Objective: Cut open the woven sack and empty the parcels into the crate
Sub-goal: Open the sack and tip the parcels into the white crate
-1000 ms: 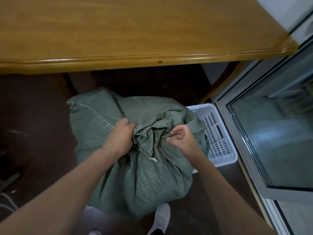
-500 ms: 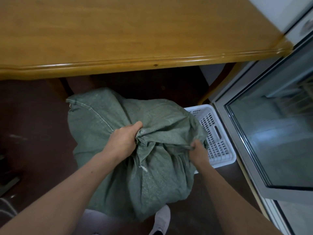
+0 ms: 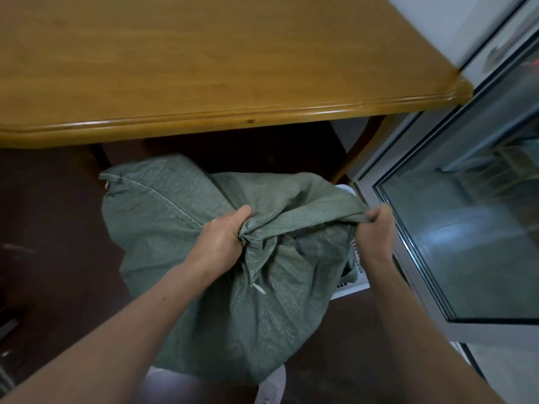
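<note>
The green sack [image 3: 175,228] sits bulging on the floor near the table [image 3: 204,68], its contents hidden. It covers most of the white crate [image 3: 357,282] on the right. The left hand [image 3: 221,237] clenches its bunched neck, and the right hand [image 3: 376,231] grasps a stretched fold.

Dim indoor light, glare on the table edge [image 3: 320,112], wide-angle bending

woven sack [image 3: 204,301]: dull grey-green, fine crosshatch weave with pale flecks. seam thread [image 3: 163,196] on the sack: white, dashed line. crate [image 3: 360,284] right of sack: white, slotted. table [image 3: 204,68] beyond sack: honey-brown, streaked grain. floor [image 3: 52,243] left of sack: dark reddish-brown. door frame [image 3: 414,275] right of sack: pale grey.
</note>
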